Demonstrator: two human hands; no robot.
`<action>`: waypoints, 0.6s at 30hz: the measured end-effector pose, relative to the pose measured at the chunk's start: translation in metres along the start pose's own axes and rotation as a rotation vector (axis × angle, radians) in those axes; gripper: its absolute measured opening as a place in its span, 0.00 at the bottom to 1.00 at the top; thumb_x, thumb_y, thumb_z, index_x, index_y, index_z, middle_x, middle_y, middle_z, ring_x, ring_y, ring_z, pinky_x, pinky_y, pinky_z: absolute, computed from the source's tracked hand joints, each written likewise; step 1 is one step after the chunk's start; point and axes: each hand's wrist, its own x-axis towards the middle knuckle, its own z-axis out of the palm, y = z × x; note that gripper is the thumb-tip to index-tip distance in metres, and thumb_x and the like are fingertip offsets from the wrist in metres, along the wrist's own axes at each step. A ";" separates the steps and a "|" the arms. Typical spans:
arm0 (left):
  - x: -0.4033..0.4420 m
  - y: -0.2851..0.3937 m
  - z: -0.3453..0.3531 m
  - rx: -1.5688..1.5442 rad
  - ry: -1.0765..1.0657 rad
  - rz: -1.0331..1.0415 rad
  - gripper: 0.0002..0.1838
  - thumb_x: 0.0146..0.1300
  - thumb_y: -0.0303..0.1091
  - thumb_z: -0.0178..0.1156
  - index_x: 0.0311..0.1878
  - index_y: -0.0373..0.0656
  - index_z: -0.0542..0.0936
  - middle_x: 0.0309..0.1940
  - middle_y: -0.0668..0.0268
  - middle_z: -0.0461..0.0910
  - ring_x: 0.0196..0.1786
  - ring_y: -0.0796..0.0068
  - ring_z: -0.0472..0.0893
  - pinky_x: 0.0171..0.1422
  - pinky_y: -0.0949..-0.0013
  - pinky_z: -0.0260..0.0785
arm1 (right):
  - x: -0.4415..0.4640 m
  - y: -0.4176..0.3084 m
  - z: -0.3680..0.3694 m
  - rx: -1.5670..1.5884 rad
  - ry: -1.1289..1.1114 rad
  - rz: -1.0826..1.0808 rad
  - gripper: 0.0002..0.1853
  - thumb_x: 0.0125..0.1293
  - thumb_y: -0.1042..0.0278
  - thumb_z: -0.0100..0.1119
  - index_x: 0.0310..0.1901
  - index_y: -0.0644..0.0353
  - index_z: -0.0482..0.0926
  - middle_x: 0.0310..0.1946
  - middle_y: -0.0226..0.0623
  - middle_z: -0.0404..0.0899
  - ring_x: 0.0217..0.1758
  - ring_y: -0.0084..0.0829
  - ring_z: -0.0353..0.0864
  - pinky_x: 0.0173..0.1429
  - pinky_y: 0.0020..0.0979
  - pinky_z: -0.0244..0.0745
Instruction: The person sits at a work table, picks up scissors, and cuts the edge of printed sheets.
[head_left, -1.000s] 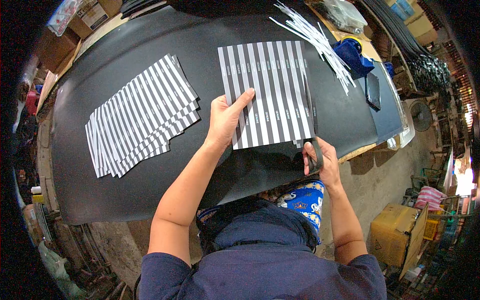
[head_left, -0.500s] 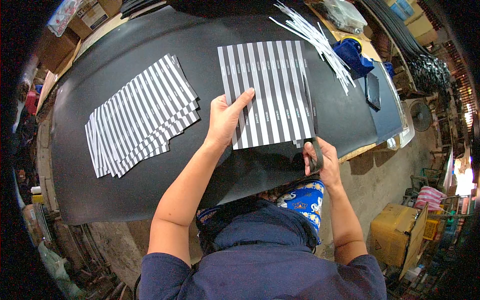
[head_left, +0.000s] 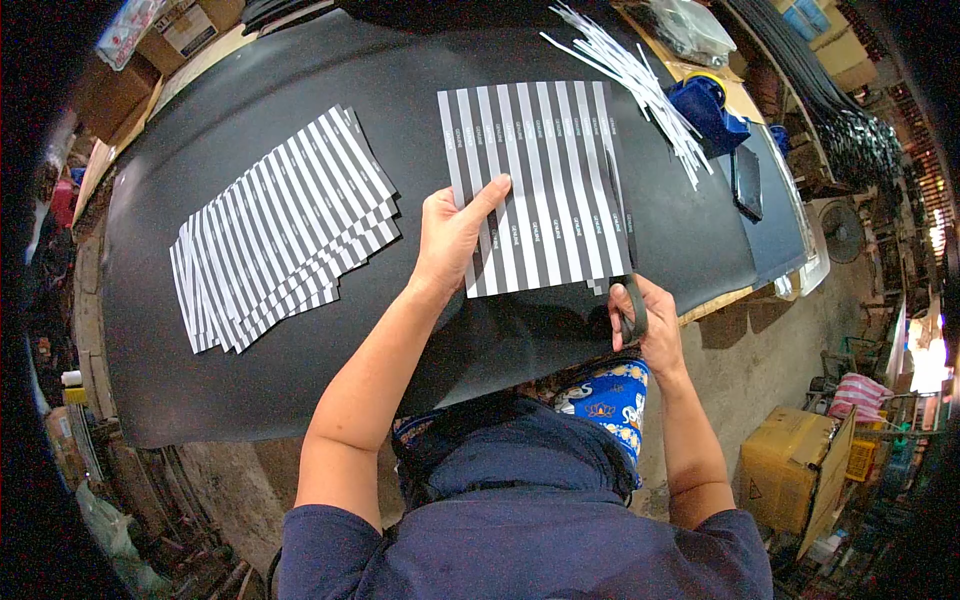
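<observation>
My left hand (head_left: 450, 238) grips the left side of a black-and-white striped paper sheet (head_left: 545, 190), thumb on top and fingers underneath. Small printed words run along its stripes. In my right hand (head_left: 658, 325) are dark-handled scissors (head_left: 636, 312), with the blades lying lengthwise at the sheet's right edge. A small corner of paper shows below the sheet near the scissors; whether it belongs to a second sheet I cannot tell. Left of my left hand, a fanned stack of similar striped sheets (head_left: 285, 235) rests on the black-covered table (head_left: 400, 90).
Thin white paper strips (head_left: 640, 95) lie in a pile at the back right. Beyond them stand a blue tape dispenser (head_left: 705, 115) and a dark phone-like object (head_left: 746, 182). A cardboard box (head_left: 785, 468) sits on the floor at right, near a fan (head_left: 840, 230).
Almost nothing differs. The sheet and both hands have shifted very slightly, and the scissors stay at the sheet's right edge.
</observation>
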 end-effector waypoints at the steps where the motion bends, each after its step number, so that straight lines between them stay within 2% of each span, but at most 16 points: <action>1: 0.000 -0.001 0.000 -0.006 0.001 0.005 0.13 0.62 0.36 0.60 0.39 0.33 0.79 0.30 0.60 0.82 0.27 0.79 0.82 0.32 0.77 0.77 | 0.000 0.000 0.000 -0.003 0.003 0.006 0.18 0.64 0.53 0.58 0.29 0.61 0.73 0.17 0.26 0.69 0.16 0.16 0.68 0.19 0.20 0.65; 18: 0.000 0.000 0.000 0.008 0.005 0.000 0.13 0.62 0.36 0.60 0.39 0.33 0.78 0.29 0.58 0.82 0.26 0.79 0.82 0.31 0.77 0.77 | 0.000 -0.002 0.002 0.011 0.013 -0.004 0.16 0.64 0.55 0.58 0.29 0.61 0.74 0.17 0.26 0.68 0.16 0.16 0.67 0.18 0.20 0.65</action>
